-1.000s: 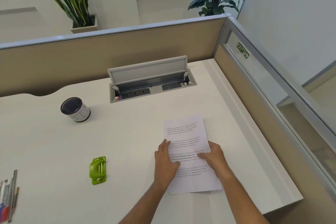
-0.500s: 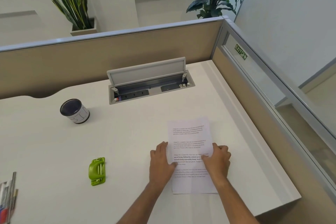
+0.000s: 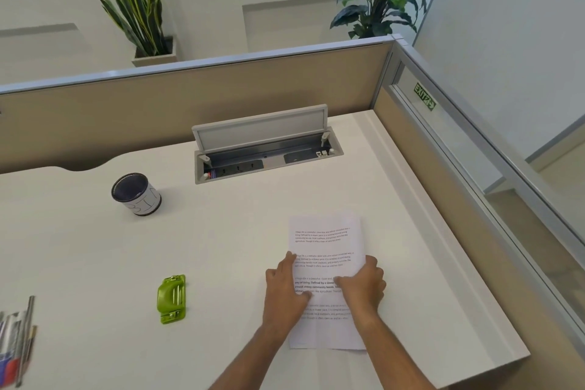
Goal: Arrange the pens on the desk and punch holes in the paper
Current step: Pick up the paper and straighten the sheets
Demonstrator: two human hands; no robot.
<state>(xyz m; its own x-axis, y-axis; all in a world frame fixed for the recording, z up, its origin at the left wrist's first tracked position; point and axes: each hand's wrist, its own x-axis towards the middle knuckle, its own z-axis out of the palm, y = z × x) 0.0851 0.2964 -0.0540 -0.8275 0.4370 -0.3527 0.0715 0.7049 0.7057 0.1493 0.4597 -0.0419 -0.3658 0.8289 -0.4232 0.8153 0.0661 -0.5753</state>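
From the head camera, a printed sheet of paper (image 3: pixel 326 237) lies flat on the white desk (image 3: pixel 221 247), toward its near right part, long side running away from the person. Both hands are on its lower half. The left hand (image 3: pixel 286 291) rests palm down along the sheet's left edge, fingers stretched out and relaxed, thumb lying on the print; it clasps nothing. The right hand (image 3: pixel 364 288) presses palm down over the right edge, thumb reaching in across the text and fingers only slightly bent, also clasping nothing.

Well to the left of the paper sits a green hole punch (image 3: pixel 171 298), apart from both hands. A cluster of pens (image 3: pixel 15 342) lies at the far left edge of the frame, blurred. Farther back on the left stands an upright pen cup (image 3: pixel 136 195), dark inside. Behind the paper, a socket box (image 3: pixel 269 155) set into the desk has its lid raised.
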